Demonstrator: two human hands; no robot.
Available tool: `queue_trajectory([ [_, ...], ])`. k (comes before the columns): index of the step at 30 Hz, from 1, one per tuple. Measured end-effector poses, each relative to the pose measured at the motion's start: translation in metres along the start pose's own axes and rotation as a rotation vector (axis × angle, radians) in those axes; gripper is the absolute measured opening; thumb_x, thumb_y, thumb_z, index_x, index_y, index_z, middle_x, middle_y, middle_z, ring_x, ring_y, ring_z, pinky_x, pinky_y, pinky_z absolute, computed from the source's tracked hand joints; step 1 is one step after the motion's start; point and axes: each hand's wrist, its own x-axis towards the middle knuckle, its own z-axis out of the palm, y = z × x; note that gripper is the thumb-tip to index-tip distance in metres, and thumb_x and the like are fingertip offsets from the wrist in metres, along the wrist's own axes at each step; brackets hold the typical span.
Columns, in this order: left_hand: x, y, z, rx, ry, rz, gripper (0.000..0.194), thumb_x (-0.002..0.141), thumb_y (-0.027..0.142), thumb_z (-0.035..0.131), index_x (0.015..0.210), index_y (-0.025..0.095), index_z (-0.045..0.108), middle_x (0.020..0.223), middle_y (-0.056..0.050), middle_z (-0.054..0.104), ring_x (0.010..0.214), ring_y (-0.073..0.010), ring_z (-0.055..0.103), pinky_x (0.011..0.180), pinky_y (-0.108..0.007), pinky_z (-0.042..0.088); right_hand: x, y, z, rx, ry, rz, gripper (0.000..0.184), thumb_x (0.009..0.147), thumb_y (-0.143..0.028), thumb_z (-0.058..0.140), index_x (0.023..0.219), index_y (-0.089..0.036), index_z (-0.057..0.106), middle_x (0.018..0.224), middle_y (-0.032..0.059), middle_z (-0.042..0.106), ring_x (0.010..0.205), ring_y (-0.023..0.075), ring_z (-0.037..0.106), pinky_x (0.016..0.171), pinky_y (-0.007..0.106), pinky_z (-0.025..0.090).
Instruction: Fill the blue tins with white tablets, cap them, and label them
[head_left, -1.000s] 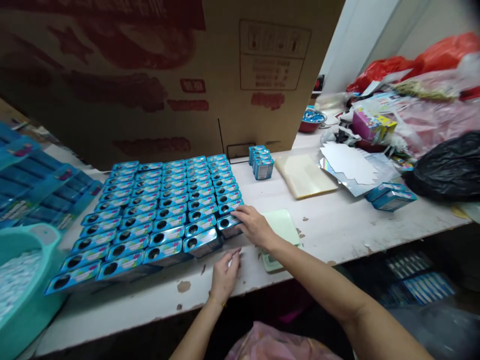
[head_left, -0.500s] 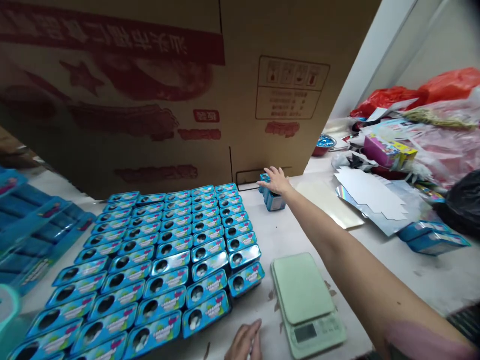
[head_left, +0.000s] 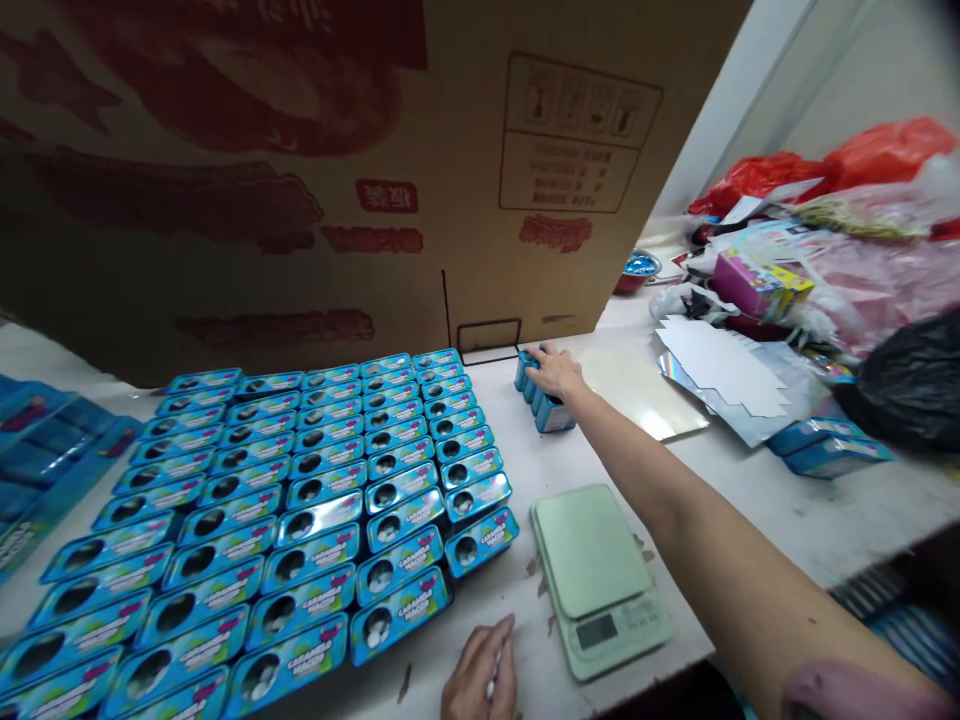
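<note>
R hand [head_left: 556, 373] moved to blue boxes [head_left: 553, 417], ctn [head_left: 465, 130] just behind.

A pale wall [head_left: 862, 80] stands upper right; the white tabletop [head_left: 832, 525] is marked; light beneath seems dim.

The place looked like a small packing workshop. Rows of small, blue printed boxes with round openings [head_left: 326, 550], some showing white pieces inside, filled the lower left of the frame. A pale green, flat weighing scale [head_left: 596, 555] lay at lower right of centre on a chipped white worktable [head_left: 499, 405]. A huge brown cardboard carton with red print [head_left: 450, 130] spanned the top, and crumpled red plastic bags [head_left: 885, 155] were heaped at upper right.
</note>
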Motion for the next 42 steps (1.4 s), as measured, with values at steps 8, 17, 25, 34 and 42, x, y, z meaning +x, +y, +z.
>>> queue_trajectory([
  [8, 0.008, 0.004, -0.011, 0.079, -0.144, 0.099, 0.025, 0.077, 0.025, 0.047, 0.094, 0.018, 0.064, 0.083, -0.009, 0.065, 0.077, -0.0171, 0.062, 0.068, -0.024, 0.050, -0.075, 0.006, -0.004, 0.033, -0.023, -0.027, 0.051, 0.077, -0.049, 0.040, 0.126, -0.035, 0.035, 0.131, 0.0035, 0.034, 0.111, 0.0280, 0.038, 0.083, 0.044, 0.038],
  [17, 0.011, 0.005, -0.009, 0.042, -0.156, 0.090, 0.025, 0.077, 0.027, 0.047, 0.092, 0.016, 0.064, 0.081, -0.008, 0.065, 0.078, -0.0172, 0.061, 0.070, -0.027, 0.049, -0.142, 0.061, -0.044, 0.364, 0.261, 0.026, 0.031, 0.083, -0.027, 0.039, 0.104, -0.016, 0.059, 0.101, 0.0061, 0.059, 0.088, 0.0137, 0.055, 0.080, 0.025, 0.041],
  [25, 0.012, 0.007, -0.007, -0.002, -0.179, 0.052, 0.027, 0.077, 0.030, 0.046, 0.091, 0.016, 0.063, 0.082, -0.008, 0.064, 0.077, -0.0175, 0.060, 0.070, -0.029, 0.047, -0.200, 0.025, -0.016, -0.142, 0.178, -0.237, 0.022, 0.082, -0.026, 0.047, 0.100, -0.024, 0.059, 0.110, 0.0057, 0.051, 0.097, 0.0204, 0.044, 0.076, 0.033, 0.036],
  [34, 0.013, 0.003, -0.005, -0.040, -0.162, 0.056, 0.028, 0.076, 0.031, 0.045, 0.090, 0.016, 0.063, 0.081, -0.006, 0.064, 0.077, -0.0170, 0.059, 0.072, -0.029, 0.045, -0.237, 0.022, -0.078, -0.294, 0.293, -0.266, 0.020, 0.084, -0.025, 0.041, 0.089, -0.020, 0.059, 0.102, 0.0075, 0.050, 0.087, 0.0209, 0.041, 0.069, 0.034, 0.030],
  [42, 0.011, -0.002, 0.000, 0.019, -0.109, 0.022, 0.032, 0.074, 0.035, 0.045, 0.090, 0.015, 0.064, 0.079, -0.006, 0.064, 0.070, -0.0156, 0.058, 0.068, -0.028, 0.044, -0.295, -0.006, -0.067, -0.315, 0.110, -0.418, 0.022, 0.080, -0.010, 0.040, 0.084, -0.017, 0.060, 0.098, 0.0087, 0.051, 0.087, 0.0216, 0.044, 0.073, 0.036, 0.029],
])
